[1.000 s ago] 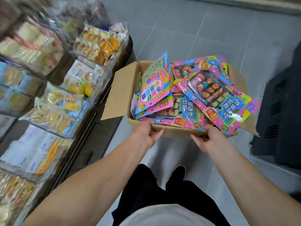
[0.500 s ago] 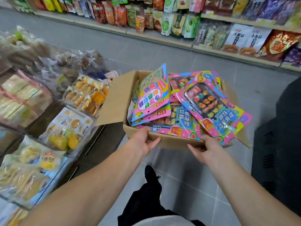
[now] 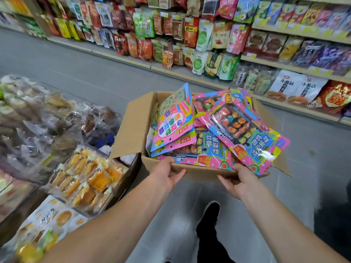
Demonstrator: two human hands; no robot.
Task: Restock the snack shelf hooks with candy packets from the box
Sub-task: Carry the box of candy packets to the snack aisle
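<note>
Restocking looks barely begun: box (image 3: 133, 128) heaped with candy packets (image 3: 237, 130), carried above the aisle floor, left hand (image 3: 165, 172) and right hand (image 3: 237, 184) each pinching its near wall (no hooks visible yet).

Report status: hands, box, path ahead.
Left hand and right hand both grip the cardboard box near edge. Candy packets heaped inside, none hung. Grey floor ahead.

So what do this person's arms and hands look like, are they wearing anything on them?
Both forearms are bare, with no sleeves in view. The left hand and the right hand wear no gloves, and no rings, watch or bracelets show. Further down are dark trousers and a dark shoe.
</note>
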